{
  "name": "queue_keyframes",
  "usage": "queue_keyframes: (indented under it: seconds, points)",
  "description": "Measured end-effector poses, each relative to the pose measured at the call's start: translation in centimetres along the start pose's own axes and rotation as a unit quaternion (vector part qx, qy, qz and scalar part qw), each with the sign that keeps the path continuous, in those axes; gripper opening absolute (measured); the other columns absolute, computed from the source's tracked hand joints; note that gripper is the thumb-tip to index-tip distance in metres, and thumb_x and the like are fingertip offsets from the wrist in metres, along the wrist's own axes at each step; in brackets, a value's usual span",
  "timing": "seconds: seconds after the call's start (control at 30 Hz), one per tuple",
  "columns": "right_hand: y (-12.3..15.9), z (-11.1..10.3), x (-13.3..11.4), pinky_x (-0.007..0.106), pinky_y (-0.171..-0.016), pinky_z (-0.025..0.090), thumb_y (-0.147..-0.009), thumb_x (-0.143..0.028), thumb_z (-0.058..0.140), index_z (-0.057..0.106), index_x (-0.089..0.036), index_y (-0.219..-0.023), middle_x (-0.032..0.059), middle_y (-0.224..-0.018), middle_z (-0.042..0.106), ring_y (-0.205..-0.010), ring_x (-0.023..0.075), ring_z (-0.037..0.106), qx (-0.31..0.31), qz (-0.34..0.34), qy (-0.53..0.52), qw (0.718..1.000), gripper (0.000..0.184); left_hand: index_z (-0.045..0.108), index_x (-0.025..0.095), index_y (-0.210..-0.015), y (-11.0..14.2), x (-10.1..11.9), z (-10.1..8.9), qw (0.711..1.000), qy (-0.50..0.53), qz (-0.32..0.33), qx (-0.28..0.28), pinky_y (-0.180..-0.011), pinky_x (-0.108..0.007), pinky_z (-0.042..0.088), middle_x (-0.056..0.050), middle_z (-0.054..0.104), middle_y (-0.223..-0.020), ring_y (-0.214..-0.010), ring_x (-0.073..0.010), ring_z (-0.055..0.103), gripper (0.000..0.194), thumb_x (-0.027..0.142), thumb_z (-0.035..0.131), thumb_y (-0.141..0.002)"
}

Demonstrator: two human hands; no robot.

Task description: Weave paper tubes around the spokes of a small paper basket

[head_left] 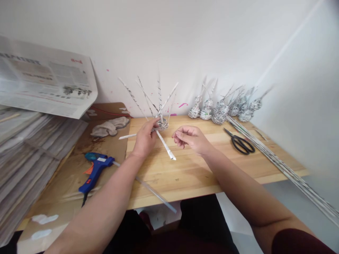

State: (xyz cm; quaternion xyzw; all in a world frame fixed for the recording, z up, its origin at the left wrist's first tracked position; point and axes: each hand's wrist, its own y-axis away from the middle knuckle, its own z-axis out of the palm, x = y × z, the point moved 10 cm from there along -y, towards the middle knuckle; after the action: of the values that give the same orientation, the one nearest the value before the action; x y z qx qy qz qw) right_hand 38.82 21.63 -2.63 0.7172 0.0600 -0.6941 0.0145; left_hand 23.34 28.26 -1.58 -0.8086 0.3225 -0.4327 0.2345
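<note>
My left hand [146, 137] is closed around the side of a small woven newspaper basket [164, 124] near the wall. Rolled newspaper sticks fan upward from its woven base, and one paper stick [165, 145] points toward me across the tabletop. Another stick juts out to the left past my fingers. To the right of the piece, and apart from it, my right hand [191, 139] hovers over the wood with its fingers curled in and the thumb near the index finger. Nothing shows between those fingers.
A blue glue gun [95, 171] with a long clear glue stick [156, 194] lies left, near white gloves [110, 127] and stacked newspapers [34, 158]. Black scissors [239, 141], a bundle of paper sticks [280, 164] and several woven gourd shapes [219, 112] are at right.
</note>
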Motion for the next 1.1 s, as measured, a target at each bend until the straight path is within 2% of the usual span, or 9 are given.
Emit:
queue_keyframes:
  seconds: [0.17,0.3,0.43,0.53,0.63,0.73,0.9,1.0,1.1]
  points:
    - [8.3,0.6,-2.1,0.025,-0.055,0.036,-0.100,-0.042,0.047,0.048,-0.019,-0.064,-0.0025,-0.059,0.048,-0.055,0.0095,0.045,0.038,-0.050,0.198,0.978,0.043,0.062,0.018,-0.129,-0.2,-0.2,-0.1,1.000,0.024,0.013,0.013,-0.097,-0.035,0.054,-0.006,0.073,-0.105,-0.099,-0.0187,0.069,0.050,0.003,0.052,-0.082]
    - [15.0,2.9,1.7,0.025,-0.050,0.025,-0.099,-0.047,0.050,0.037,-0.018,-0.055,-0.0047,-0.053,0.033,-0.052,0.0080,0.031,-0.049,0.055,0.319,0.945,0.054,0.060,0.017,-0.131,-0.2,-0.2,-0.1,0.998,0.061,0.006,0.013,-0.096,-0.036,0.054,-0.006,0.072,-0.103,-0.096,-0.0198,0.070,0.051,0.005,0.053,-0.082]
    - [18.3,3.9,4.4,0.024,-0.050,0.027,-0.085,-0.051,0.072,0.063,-0.018,-0.066,-0.0025,-0.059,0.057,-0.053,0.0099,0.045,-0.134,0.141,0.420,0.887,0.039,0.056,0.019,-0.136,-0.1,-0.3,0.3,0.995,0.094,-0.007,-0.011,-0.095,-0.037,0.054,-0.007,0.070,-0.107,-0.097,-0.0197,0.069,0.056,0.006,0.053,-0.082]
    - [16.7,3.7,1.7,0.025,-0.061,0.040,-0.097,-0.038,0.058,0.072,-0.020,-0.080,0.0024,-0.074,0.071,-0.065,0.0144,0.061,-0.114,0.066,0.446,0.885,0.029,0.054,0.019,-0.139,0.0,-0.3,0.4,0.995,0.101,-0.006,-0.018,-0.094,-0.037,0.055,-0.008,0.069,-0.110,-0.094,-0.0182,0.068,0.062,0.003,0.052,-0.079]
    - [12.6,2.7,-2.7,0.029,-0.079,0.049,-0.099,-0.025,0.047,0.068,-0.022,-0.122,0.0069,-0.104,0.076,-0.086,0.0176,0.069,-0.013,-0.055,0.429,0.902,0.031,0.052,0.020,-0.142,0.1,0.0,1.0,0.994,0.105,0.002,-0.041,-0.093,-0.038,0.055,-0.008,0.068,-0.113,-0.091,-0.0175,0.068,0.065,0.003,0.052,-0.079]
    - [7.3,2.7,-4.4,0.029,-0.075,0.051,-0.093,-0.023,0.057,0.063,-0.021,-0.128,0.0047,-0.098,0.077,-0.070,0.0153,0.067,0.070,-0.121,0.405,0.903,0.036,0.051,0.022,-0.144,0.2,0.5,1.4,0.993,0.102,0.008,-0.066,-0.095,-0.038,0.054,-0.009,0.067,-0.117,-0.095,-0.0192,0.068,0.067,0.004,0.051,-0.080]
    - [-0.2,5.0,-2.0,0.032,-0.075,0.054,-0.091,-0.028,0.063,0.059,-0.019,-0.128,0.0069,-0.094,0.078,-0.080,0.0210,0.072,0.098,-0.159,0.391,0.901,0.039,0.045,0.022,-0.150,0.4,1.6,1.4,0.992,0.084,0.041,-0.085,-0.100,-0.037,0.052,-0.010,0.065,-0.126,-0.108,-0.0212,0.065,0.075,0.003,0.054,-0.077]
    - [-1.7,5.5,-0.4,0.031,-0.078,0.055,-0.094,-0.028,0.059,0.063,-0.019,-0.118,0.0089,-0.100,0.078,-0.088,0.0227,0.074,0.101,-0.159,0.405,0.895,0.026,0.039,0.025,-0.154,0.5,2.1,1.6,0.990,0.081,0.068,-0.098,-0.102,-0.037,0.050,-0.011,0.062,-0.132,-0.115,-0.0221,0.062,0.086,0.000,0.054,-0.073]
    - [-1.6,5.4,0.4,0.032,-0.082,0.055,-0.098,-0.030,0.053,0.061,-0.019,-0.125,0.0102,-0.108,0.078,-0.094,0.0242,0.075,0.096,-0.158,0.415,0.891,0.031,0.031,0.025,-0.158,0.6,2.2,2.1,0.986,0.089,0.079,-0.114,-0.104,-0.038,0.050,-0.012,0.058,-0.137,-0.122,-0.0234,0.059,0.094,-0.003,0.051,-0.070]
